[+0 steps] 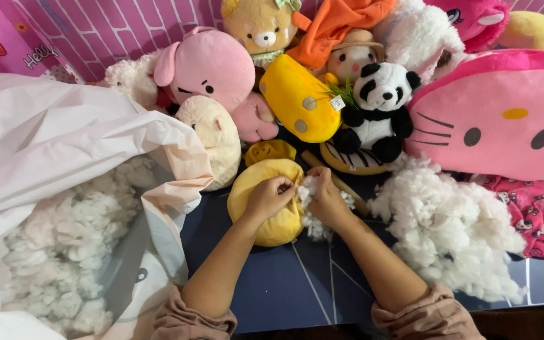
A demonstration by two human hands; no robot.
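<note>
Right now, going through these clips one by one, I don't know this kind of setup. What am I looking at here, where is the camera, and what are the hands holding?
There is no machine here: these are one person's two bare hands. The single picture comes from a camera worn on the person's head, looking down at the work.

The left hand grips a yellow plush toy lying on a dark blue surface. The right hand pinches a tuft of white stuffing right at the toy.

To the right lies a loose pile of stuffing; to the left, a big white bag holds more. Behind the hands sit soft toys: a pink plush, a panda, a yellow cushion and a pink cat-face pillow.
</note>
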